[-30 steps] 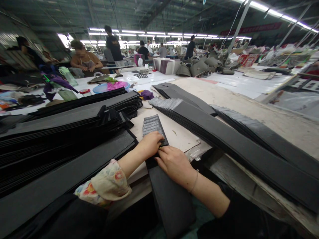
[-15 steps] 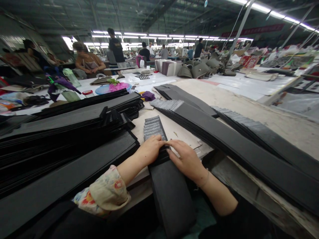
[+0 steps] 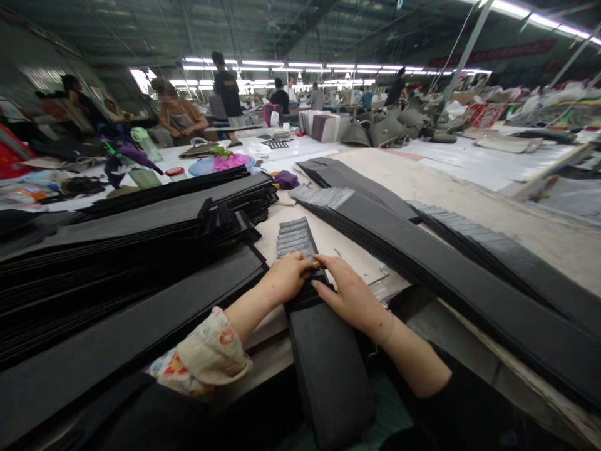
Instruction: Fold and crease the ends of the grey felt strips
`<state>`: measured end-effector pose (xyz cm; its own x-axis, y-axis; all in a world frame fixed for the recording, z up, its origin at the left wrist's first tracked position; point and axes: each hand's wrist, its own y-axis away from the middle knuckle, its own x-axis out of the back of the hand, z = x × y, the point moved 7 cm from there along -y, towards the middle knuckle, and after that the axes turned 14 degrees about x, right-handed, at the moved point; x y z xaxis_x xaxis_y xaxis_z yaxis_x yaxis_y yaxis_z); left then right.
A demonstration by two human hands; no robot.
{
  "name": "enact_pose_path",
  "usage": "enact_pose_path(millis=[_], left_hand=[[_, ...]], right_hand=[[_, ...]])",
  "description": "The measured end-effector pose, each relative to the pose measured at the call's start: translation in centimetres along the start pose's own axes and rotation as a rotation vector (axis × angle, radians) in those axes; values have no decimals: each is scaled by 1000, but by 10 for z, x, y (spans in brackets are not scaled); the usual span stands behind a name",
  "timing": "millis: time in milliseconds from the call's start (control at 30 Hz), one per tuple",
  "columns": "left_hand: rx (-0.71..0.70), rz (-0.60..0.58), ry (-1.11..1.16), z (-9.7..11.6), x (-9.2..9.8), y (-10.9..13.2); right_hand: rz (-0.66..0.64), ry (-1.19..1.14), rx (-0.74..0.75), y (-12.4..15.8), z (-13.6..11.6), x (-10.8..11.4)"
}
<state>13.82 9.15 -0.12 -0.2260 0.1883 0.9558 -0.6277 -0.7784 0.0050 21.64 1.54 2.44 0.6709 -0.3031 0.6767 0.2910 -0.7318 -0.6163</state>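
A stack of long black strips [image 3: 328, 363] runs from my lap up onto the table edge, its fanned far ends [image 3: 295, 235] showing shiny grey bands. Across these bands lies my left hand [image 3: 292, 275], fingers closed at the edge of the topmost strip. My right hand [image 3: 350, 291] meets it from the other side, fingertips by the left ones. Its index finger and thumb are bent around the same strip end, with a short dark folded part between them. The fingertips partly hide where the strip is gripped.
Tall piles of black strips [image 3: 141, 232] lie to the left. More fanned strips [image 3: 399, 244] stretch across the right side. Farther back are a blue basin [image 3: 200, 166] with a pink bag, a purple cloth [image 3: 286, 180], and grey bags [image 3: 380, 128]. Several people work beyond.
The view has swung slightly left, so everything sits a little farther right. My right thumb and index finger have spread a bit apart; both hands remain at the same strip end.
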Motion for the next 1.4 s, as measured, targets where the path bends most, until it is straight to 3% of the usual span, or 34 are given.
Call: enact_pose_path(millis=[167, 367, 667, 900, 1233, 1400], left_hand=[[119, 18, 68, -14, 1, -3], [173, 29, 35, -18, 3, -3], [67, -121, -39, -25, 20, 7], [44, -11, -247, -17, 27, 17], [-49, 150, -302, -6, 17, 36], [-65, 133, -338, -4, 19, 47]], right_hand=[[-68, 43, -38, -2, 24, -12], [-236, 79, -80, -17, 21, -27], [-425, 177, -5, -23, 16, -37], [-541, 236, 10, -31, 12, -40], [-548, 376, 121, -29, 3, -44], [-584, 415, 129, -28, -2, -44]])
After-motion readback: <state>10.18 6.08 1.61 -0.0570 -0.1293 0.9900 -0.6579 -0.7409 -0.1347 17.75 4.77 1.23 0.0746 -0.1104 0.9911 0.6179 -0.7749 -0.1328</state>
